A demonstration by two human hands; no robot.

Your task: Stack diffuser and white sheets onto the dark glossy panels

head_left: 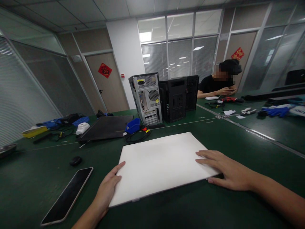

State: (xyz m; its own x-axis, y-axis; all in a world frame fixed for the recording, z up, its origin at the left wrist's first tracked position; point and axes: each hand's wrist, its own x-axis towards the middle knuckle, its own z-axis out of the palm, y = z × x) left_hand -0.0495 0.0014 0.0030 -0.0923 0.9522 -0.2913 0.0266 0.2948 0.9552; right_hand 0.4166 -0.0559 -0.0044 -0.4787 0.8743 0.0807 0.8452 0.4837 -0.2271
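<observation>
A flat white rectangular panel [162,165] with a thin dark edge lies or is held just over the green table in front of me; whether it touches the tabletop I cannot tell. At its left edge, my left hand [108,187] grips it, thumb and a finger on the white face and the rest hidden. My right hand [226,171] holds the right edge, fingers stretched over the top face and thumb by the near right corner. A small tab [135,200] sticks out from the near edge.
Left of the panel lie a smartphone [68,195] and a black mouse-like object [75,161]. Behind stand an open computer case [149,98], a black case [176,100], a dark flat panel [107,127], a blue bin [132,126] and cables. A person [219,79] sits across the table.
</observation>
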